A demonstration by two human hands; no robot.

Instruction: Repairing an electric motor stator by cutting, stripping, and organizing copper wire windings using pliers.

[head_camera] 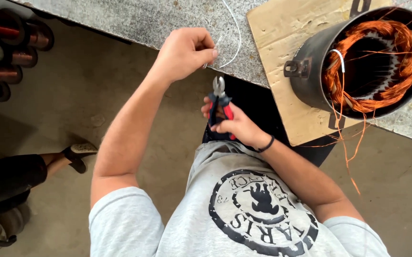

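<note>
From the head camera I see my left hand [184, 51] raised over the edge of the speckled grey stone tabletop [134, 19], its fingers [209, 51] pinched shut on a thin white sleeve of insulating tubing [236, 35] that curves away across the stone; held that way, its short free end points down toward the tool below. My right hand [237, 126] sits lower, close to my body, its fingers wrapped around the red-and-black handles of a pair of steel-nosed cutting pliers [219, 102], nose pointing up just beneath the pinched end, apart from it. I cannot tell whether the plier jaws are parted. To the right, a dark cylindrical motor stator housing [311, 71] wound with bright copper wire [382, 62] stands on a tan wooden board [282, 28], which probably keeps it off the stone; loose copper strands trail over the edge. Spools of copper wire [10, 43] lie on the floor at left, beside another person's leg [20, 173].
</note>
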